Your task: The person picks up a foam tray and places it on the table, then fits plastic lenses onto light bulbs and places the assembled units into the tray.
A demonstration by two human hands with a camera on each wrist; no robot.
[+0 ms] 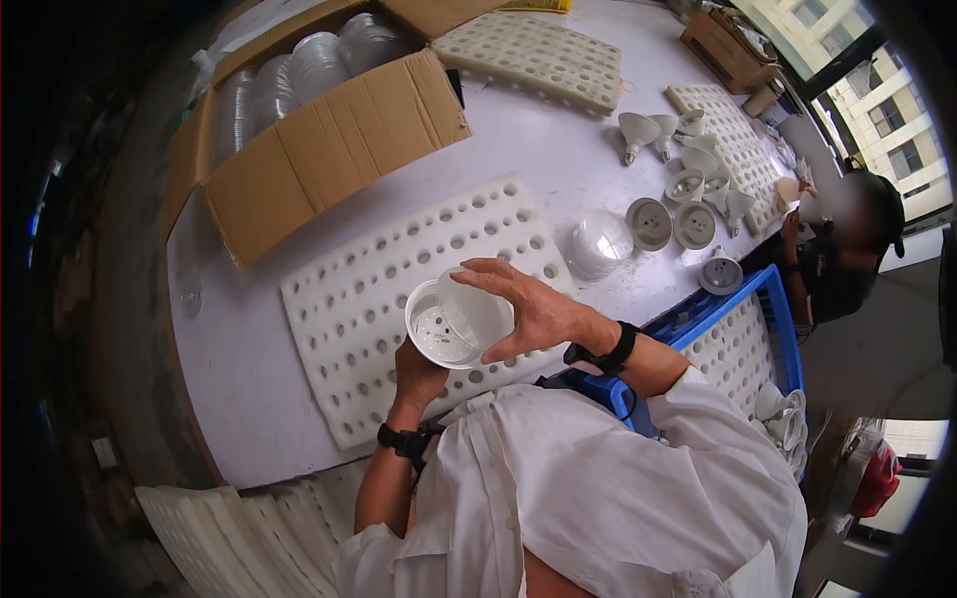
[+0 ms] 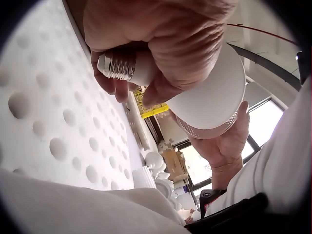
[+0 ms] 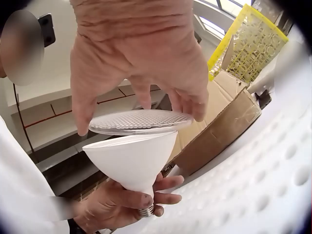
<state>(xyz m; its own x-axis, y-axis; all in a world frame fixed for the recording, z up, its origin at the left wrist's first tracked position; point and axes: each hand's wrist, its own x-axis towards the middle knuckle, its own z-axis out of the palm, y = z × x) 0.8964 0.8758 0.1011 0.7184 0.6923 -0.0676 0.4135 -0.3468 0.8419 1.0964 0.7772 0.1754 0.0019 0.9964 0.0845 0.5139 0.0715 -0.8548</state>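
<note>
My left hand [image 1: 417, 374] grips the neck of a white cone-shaped lamp housing [image 1: 436, 336] from below, mouth up, above the foam tray [image 1: 349, 319]. In the left wrist view its fingers [image 2: 165, 44] curl round the neck just above the metal screw base [image 2: 116, 66]. My right hand [image 1: 533, 314] pinches a clear round lens cover [image 1: 480, 309] by its rim with fingertips and thumb. The lens [image 3: 139, 122] sits tilted on the housing's rim [image 3: 134, 156], one edge touching and the other slightly raised.
An open cardboard box [image 1: 329, 149] with clear lenses stands at the back left. A stack of lenses [image 1: 598, 244] and several lamp housings [image 1: 688, 189] lie to the right. A second foam tray [image 1: 533, 55] lies behind, a blue crate [image 1: 743, 294] at right, another person [image 1: 847, 249] beyond.
</note>
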